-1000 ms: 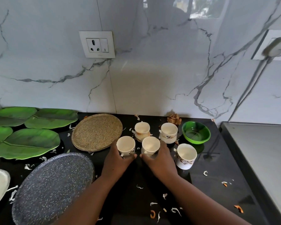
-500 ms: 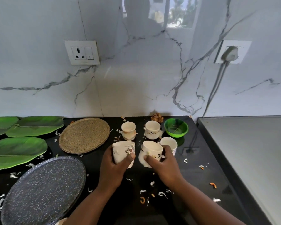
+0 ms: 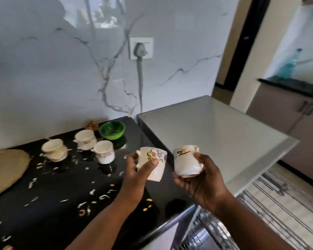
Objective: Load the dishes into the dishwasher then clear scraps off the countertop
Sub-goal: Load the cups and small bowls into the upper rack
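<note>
White marble with grey veins is covering the wall behind a black bench [image 3: 49,204], and a plugged socket [image 3: 141,48] is sitting high on it with its cord hanging down. Beside the bench a grey appliance top [image 3: 213,134] is standing, and below it, at the lower right, a wire dishwasher rack [image 3: 271,210] is showing, blurred.

A person is holding two cups up in the air, over the right end of the bench. Their left hand [image 3: 137,170] is gripping a flower-printed cup [image 3: 154,164], thumb pressing on the printed side, fingers curled behind near its handle; the cup is tilting. Their right hand [image 3: 197,179] is cradling a white cup with a black mark [image 3: 186,162], fingers curled under its base and thumb on its side. The two cups are just beside each other, not touching.

Back on the bench three more cups are standing: one to the left [image 3: 54,149], one near the wall [image 3: 85,139], one in front of it [image 3: 105,154]. A green bowl [image 3: 112,130] is sitting near them by the wall. A speckled tan plate [image 3: 5,166] is lying at the far left. Pale and orange scraps [image 3: 90,201] are lying scattered over the black surface.
</note>
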A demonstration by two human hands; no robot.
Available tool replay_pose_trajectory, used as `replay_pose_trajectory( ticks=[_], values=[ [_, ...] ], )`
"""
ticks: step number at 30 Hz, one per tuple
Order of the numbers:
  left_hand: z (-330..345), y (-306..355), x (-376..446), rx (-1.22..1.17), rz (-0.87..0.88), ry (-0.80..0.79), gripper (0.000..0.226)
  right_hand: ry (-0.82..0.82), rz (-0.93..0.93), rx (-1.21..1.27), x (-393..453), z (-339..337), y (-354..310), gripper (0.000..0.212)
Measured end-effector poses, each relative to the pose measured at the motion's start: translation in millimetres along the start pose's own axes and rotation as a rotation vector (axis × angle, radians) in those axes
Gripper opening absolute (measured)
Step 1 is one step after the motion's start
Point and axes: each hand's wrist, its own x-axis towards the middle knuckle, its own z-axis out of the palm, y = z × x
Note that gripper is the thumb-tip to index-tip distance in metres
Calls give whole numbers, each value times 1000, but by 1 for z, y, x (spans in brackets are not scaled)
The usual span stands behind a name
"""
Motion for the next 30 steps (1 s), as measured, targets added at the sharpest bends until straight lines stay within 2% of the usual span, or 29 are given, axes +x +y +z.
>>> replay_pose_trajectory(
  ticks=[3,7,8,12,16,18,21,24,28,30],
  values=[
    [62,-24,-1,4,-46,-93,70,110,-70,79,-26,-56,-37,51],
    [161,-68,-12,55,-124,-227,71,221,-103,179,-61,-152,-82,87],
    [183,-79,-16,74,-142,-267,70,235,-93,195,-68,-175,-89,87],
    [274,-140,-40,205,-199,-401,56,344,-48,297,-103,-274,-113,56],
    [308,-200,-59,469,-384,-530,44,468,29,412,-119,-346,-112,57],
    [304,-224,-64,598,-478,-516,43,552,75,426,-119,-373,-105,53],
    [288,-256,-52,842,-531,-392,56,667,159,309,-108,-404,-90,60],
    [268,-275,-23,1203,-451,-273,56,715,214,169,-86,-423,-72,56],
    [250,-290,15,1385,-368,-391,40,634,290,-180,-35,-437,-52,62],
    [243,-306,31,1476,-370,-475,42,595,312,-450,-2,-442,-43,76]
  ],
)
